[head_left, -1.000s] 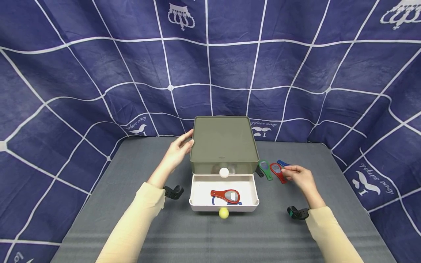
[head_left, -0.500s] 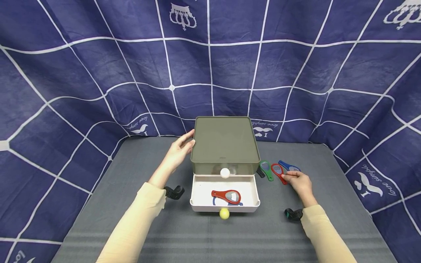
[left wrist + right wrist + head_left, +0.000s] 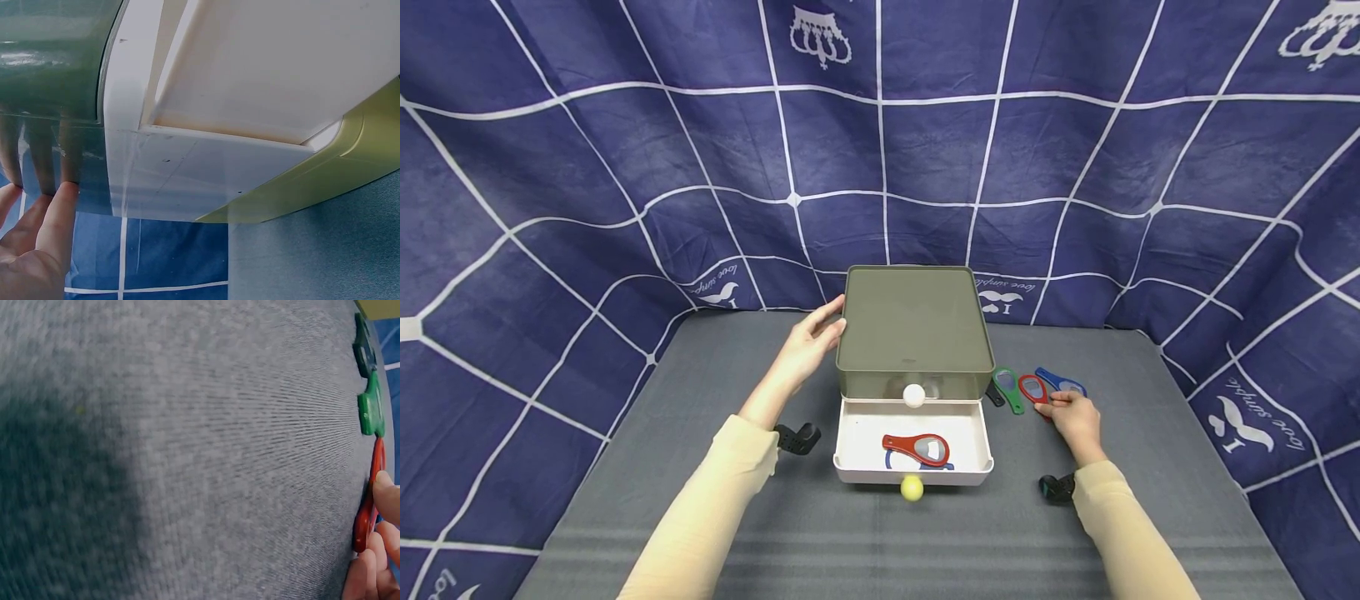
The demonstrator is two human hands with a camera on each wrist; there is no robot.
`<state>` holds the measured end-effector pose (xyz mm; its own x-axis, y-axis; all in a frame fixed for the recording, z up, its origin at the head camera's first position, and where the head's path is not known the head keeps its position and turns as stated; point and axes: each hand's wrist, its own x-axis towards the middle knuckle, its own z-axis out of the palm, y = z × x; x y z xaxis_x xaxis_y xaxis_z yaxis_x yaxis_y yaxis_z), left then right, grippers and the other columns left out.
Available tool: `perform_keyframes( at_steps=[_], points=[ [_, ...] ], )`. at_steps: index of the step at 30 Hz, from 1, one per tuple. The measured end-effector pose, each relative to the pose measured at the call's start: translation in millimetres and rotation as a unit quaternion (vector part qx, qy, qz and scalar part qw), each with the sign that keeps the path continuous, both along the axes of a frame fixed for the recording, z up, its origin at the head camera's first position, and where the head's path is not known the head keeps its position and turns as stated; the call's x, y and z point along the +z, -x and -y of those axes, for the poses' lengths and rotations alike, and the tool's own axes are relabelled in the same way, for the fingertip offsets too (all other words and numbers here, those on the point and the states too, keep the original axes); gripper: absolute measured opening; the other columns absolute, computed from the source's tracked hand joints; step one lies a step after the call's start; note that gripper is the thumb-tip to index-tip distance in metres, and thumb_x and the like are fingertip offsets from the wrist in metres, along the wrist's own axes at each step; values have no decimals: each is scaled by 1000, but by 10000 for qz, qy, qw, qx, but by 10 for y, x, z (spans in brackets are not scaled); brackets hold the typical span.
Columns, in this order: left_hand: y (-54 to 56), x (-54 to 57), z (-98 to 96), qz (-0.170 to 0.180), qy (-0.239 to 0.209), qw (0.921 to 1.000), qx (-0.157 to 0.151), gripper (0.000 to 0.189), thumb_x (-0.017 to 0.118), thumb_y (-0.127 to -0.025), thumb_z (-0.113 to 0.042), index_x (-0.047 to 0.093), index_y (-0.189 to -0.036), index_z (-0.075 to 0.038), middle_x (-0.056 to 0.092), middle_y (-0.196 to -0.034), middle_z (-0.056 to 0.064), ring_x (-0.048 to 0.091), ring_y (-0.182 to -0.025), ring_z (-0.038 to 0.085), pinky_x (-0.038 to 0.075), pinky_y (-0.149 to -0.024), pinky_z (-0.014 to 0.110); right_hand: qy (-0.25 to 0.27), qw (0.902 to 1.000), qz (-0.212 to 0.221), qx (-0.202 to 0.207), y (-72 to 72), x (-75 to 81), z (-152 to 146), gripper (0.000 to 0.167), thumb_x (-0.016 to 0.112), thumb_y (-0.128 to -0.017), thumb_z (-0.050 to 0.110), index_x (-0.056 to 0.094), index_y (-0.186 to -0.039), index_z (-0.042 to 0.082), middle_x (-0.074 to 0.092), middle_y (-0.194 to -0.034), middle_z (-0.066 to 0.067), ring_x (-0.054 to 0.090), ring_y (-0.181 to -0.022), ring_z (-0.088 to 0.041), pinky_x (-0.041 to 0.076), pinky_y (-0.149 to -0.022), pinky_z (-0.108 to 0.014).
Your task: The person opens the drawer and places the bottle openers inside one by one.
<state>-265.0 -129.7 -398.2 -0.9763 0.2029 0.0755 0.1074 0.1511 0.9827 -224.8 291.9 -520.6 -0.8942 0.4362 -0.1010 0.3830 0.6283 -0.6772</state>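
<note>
Your right hand (image 3: pixel 1075 419), no longer hiding the flat blue tool (image 3: pixel 1060 382), now pinches the flat red round-headed tool (image 3: pixel 1033 388), while your left hand (image 3: pixel 802 350), fingers extended, touches the olive plastic box (image 3: pixel 914 321).

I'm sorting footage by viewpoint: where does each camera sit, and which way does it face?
Head: worn on the head, facing forward and down at the box and open drawer; left grip, right grip and sleeves show.
Left wrist: worn there, facing the box's left side; the left grip's fingers show.
Right wrist: worn there, facing across the grey cloth; right grip shows, pinching a red tool.
Shared: head and left wrist show the left grip touching the box.
</note>
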Motion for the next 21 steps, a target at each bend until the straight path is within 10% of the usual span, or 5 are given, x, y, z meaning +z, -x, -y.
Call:
perform_keyframes(
  at_steps=[21],
  points=[
    [-14, 18, -10, 63, -65, 10000, 22, 50, 49, -104, -17, 37, -153, -12, 36, -158, 10, 43, -140, 32, 40, -114, 48, 42, 9986, 480, 220, -25, 85, 17, 30, 77, -83, 21, 64, -95, -3, 66, -89, -19, 56, -85, -31, 40, -63, -31]
  ],
)
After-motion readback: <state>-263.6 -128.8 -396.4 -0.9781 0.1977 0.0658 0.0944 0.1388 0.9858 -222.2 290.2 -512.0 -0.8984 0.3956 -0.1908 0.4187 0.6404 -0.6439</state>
